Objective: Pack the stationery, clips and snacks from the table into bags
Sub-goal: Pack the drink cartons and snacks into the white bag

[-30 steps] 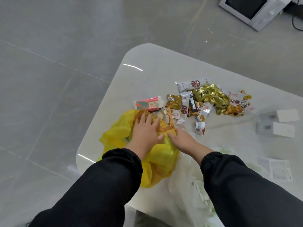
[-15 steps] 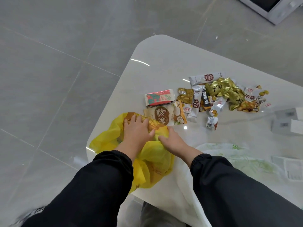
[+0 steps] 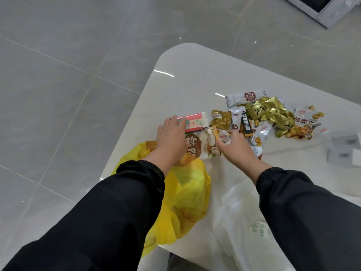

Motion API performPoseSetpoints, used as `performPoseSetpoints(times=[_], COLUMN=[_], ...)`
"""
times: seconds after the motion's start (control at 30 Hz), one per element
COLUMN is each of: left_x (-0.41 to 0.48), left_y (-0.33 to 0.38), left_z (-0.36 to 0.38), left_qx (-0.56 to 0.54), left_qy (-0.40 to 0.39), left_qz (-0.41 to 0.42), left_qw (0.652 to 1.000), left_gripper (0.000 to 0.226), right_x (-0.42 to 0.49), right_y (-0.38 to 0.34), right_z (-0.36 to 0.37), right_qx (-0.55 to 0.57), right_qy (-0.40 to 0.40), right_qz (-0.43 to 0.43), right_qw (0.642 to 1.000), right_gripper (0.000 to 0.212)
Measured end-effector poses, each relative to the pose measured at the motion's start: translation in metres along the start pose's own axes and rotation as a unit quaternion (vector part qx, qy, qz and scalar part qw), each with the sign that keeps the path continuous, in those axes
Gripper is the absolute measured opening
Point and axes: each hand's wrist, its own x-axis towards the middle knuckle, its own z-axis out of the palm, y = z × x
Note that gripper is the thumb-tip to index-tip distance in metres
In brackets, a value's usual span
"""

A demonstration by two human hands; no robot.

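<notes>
A yellow plastic bag lies at the table's near left edge with an orange packet inside its mouth. My left hand reaches past the bag, fingers spread over the left end of a red-and-white box. A white coconut snack packet lies between my hands, partly under the left palm. My right hand is open, thumb on that packet and fingertips by small sachets. Beyond lies a pile of snack packets with gold wrappers.
A translucent white bag lies crumpled under my right forearm. Small white boxes sit at the right edge. The white table has a rounded far-left corner, with grey floor tiles beyond. A grey appliance stands on the floor at top right.
Both hands have left the yellow bag's mouth and moved forward: the left onto the red-and-white box, the right toward the sachets. The coconut packet is now uncovered.
</notes>
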Motion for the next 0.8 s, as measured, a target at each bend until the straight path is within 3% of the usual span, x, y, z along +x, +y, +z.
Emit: performPoseSetpoints(times=[0.2, 0.33, 0.5, 0.6, 0.8], left_x=[0.030, 0.045, 0.056, 0.056, 0.047], left_y=[0.008, 0.008, 0.006, 0.005, 0.011], left_z=[0.018, 0.026, 0.037, 0.037, 0.021], left_qx=[-0.007, 0.008, 0.027, 0.015, -0.096], left_qy=[-0.024, -0.025, -0.006, 0.004, -0.021], left_qz=[0.006, 0.007, -0.002, 0.001, -0.044], left_qw=[1.000, 1.000, 1.000, 1.000, 0.994], left_gripper=[0.076, 0.065, 0.047, 0.038, 0.049], right_x=[0.018, 0.032, 0.041, 0.042, 0.034], right_y=[0.001, 0.005, 0.003, 0.003, 0.008], right_z=[0.014, 0.028, 0.045, 0.046, 0.021], right_qx=[0.083, 0.085, 0.080, 0.082, 0.172], right_qy=[-0.048, -0.050, -0.038, -0.034, -0.059], right_qz=[0.067, 0.081, 0.102, 0.112, 0.131], right_qw=[0.993, 0.992, 0.991, 0.990, 0.975], right_gripper=[0.055, 0.023, 0.034, 0.022, 0.020])
